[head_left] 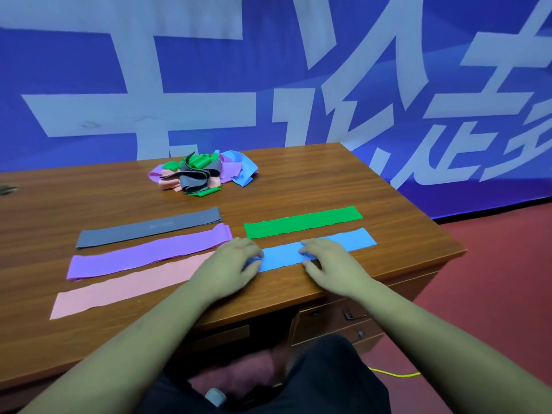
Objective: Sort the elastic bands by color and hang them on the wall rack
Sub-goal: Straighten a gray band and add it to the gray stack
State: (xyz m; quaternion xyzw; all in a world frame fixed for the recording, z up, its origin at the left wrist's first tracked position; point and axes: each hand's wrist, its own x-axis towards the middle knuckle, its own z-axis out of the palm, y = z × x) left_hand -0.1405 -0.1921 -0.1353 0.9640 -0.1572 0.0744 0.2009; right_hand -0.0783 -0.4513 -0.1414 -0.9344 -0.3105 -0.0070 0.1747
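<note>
Three bands lie flat on the left of the desk (388,204): gray band (149,227), purple band (143,255), pink band (119,291). A mixed pile (203,173) sits at the back. The left hand (230,264) touches the left end of the blue band (349,239); I cannot tell if it pinches. The right hand (328,261) presses it with flat fingers. The green band (301,221) lies just behind.

flat light-blue elastic band (355,239): left end buried in the left grip (231,264) | flat pink elastic band (119,291): right end hidden behind same grip | tangled pile of coloured bands (203,171): can't count em | flat grey elastic band (149,228): faint print, too tiny to read | brown wooden counter (328,186): left side cut off, blurry dark thing (7,188) there
</note>
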